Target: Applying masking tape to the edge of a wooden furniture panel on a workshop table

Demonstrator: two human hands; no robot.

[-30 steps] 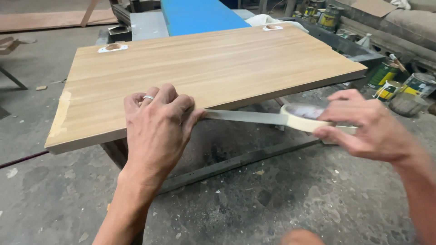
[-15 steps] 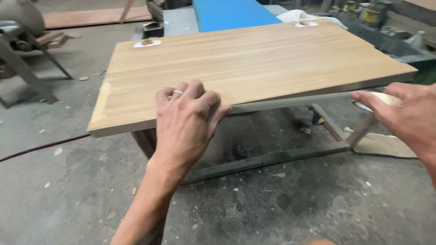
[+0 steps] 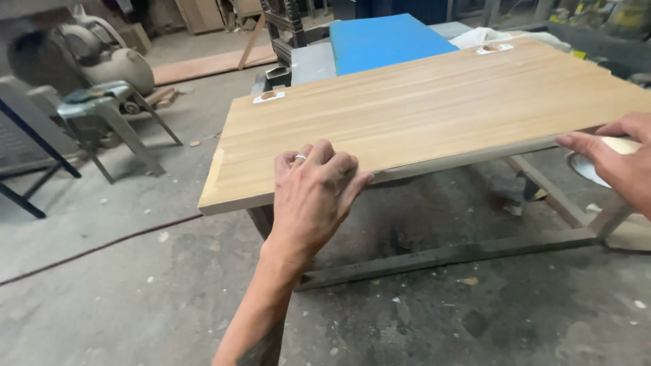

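Note:
A large light wooden panel [image 3: 420,115] lies flat on a metal frame. My left hand [image 3: 313,193], with a ring on one finger, presses flat against the panel's near edge, fingers over the top face. A pale strip of edge tape [image 3: 468,156] runs along that edge from under my left hand toward the right. My right hand [image 3: 614,163] at the far right grips a roll of tape [image 3: 603,159] held against the edge, pulling the strip taut.
A blue board [image 3: 383,41] lies behind the panel. Left of it stand a grey machine on a metal stand [image 3: 102,108] and a dark metal frame [image 3: 27,183]. A red cable [image 3: 95,247] crosses the dusty concrete floor. The frame's lower rail [image 3: 441,257] runs under the panel.
My right hand has drawn the tape roll further right along the edge, lengthening the strip. My left hand stays pressed on the edge. The view has shifted left.

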